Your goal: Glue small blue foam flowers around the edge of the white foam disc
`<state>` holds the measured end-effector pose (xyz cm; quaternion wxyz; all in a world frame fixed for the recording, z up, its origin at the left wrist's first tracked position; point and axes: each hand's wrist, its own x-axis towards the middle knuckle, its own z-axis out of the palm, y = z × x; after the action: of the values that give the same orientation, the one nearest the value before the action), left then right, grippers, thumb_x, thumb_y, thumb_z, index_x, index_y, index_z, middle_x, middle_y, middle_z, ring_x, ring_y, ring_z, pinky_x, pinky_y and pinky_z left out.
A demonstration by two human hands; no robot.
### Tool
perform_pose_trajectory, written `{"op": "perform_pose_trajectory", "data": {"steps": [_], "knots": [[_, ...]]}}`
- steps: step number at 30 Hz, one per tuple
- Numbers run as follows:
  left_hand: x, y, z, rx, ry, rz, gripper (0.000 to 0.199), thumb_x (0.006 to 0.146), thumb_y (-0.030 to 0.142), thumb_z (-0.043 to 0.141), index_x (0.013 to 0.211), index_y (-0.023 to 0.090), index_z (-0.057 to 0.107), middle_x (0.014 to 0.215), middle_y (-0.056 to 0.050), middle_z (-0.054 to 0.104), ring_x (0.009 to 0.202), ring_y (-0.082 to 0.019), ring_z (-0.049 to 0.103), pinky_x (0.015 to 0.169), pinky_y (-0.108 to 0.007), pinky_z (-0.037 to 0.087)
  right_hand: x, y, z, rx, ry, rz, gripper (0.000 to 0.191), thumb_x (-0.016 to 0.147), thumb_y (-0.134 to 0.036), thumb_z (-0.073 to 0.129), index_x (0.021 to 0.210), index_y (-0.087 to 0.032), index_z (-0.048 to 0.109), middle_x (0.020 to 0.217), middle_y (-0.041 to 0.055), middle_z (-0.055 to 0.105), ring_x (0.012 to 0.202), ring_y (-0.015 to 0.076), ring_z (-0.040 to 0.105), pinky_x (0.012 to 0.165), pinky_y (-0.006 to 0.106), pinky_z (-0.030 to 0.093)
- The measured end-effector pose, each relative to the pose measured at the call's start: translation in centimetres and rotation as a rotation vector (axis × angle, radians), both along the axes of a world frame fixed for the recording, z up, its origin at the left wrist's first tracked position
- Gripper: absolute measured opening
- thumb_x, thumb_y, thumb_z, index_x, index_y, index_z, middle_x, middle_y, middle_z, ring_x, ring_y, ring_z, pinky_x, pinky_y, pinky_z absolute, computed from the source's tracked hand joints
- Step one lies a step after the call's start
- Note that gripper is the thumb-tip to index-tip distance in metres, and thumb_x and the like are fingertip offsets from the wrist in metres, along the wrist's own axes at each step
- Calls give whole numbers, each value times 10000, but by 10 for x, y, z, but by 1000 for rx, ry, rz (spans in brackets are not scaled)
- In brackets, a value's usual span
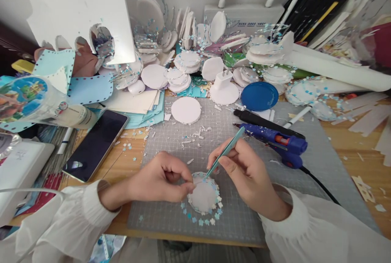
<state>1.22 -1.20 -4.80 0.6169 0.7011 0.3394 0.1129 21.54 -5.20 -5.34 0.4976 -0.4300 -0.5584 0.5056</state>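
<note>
A round white disc [203,197] lies on the grey cutting mat near its front edge. Small blue and white stars ring it, and a star garland [200,222] curves below it on the mat. In my right hand [244,169] are teal tweezers [226,151], their tips at the disc's upper rim. My left hand [165,179] is closed, thumb and forefinger pinched at the disc's left edge. What that pinch holds, if anything, is too small to make out.
A blue glue gun [275,138] with a black cord and a black pen-like tool [269,123] lie to the right. A phone [96,144] and a plastic cup [45,102] are left. Behind are a white disc [186,110], a blue lid [259,96] and piled discs with garlands.
</note>
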Motion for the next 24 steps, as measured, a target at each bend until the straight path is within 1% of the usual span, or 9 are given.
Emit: {"op": "perform_pose_trajectory", "data": {"steps": [5, 8, 11, 15, 24], "knots": [[-1, 0, -2, 2, 14, -8, 178, 720, 192, 597, 622, 78, 692, 499, 9, 488, 463, -51, 321, 405, -156, 253, 0, -2, -1, -31, 32, 26, 63, 940, -215, 472, 895, -201, 514, 773, 14, 656, 668, 108, 604, 638, 233, 531], [-1, 0, -3, 3, 20, -11, 180, 723, 191, 587, 623, 77, 683, 502, 10, 481, 470, -54, 338, 415, -158, 258, 0, -4, -2, -44, 52, 42, 67, 944, -190, 462, 903, -202, 513, 786, 9, 649, 689, 95, 602, 663, 214, 525], [-1, 0, -3, 7, 32, -12, 199, 733, 206, 581, 617, 74, 674, 503, 7, 471, 476, -60, 352, 422, -166, 263, 0, -5, -3, -34, 64, 32, 67, 943, -177, 464, 907, -207, 512, 796, 1, 648, 700, 84, 598, 674, 196, 518], [-1, 0, -3, -2, 29, -19, 197, 731, 203, 579, 613, 73, 670, 505, 9, 457, 472, -56, 328, 416, -169, 248, -2, -5, -5, -26, 81, 10, 56, 941, -173, 470, 925, -213, 506, 804, -5, 650, 710, 77, 593, 685, 187, 513], [-1, 0, -6, 13, 25, -29, 194, 742, 202, 581, 629, 74, 674, 511, 7, 461, 478, -60, 328, 422, -180, 242, -3, -4, -6, -11, 63, -2, 53, 946, -184, 464, 931, -210, 508, 816, 3, 649, 712, 82, 593, 690, 199, 510]]}}
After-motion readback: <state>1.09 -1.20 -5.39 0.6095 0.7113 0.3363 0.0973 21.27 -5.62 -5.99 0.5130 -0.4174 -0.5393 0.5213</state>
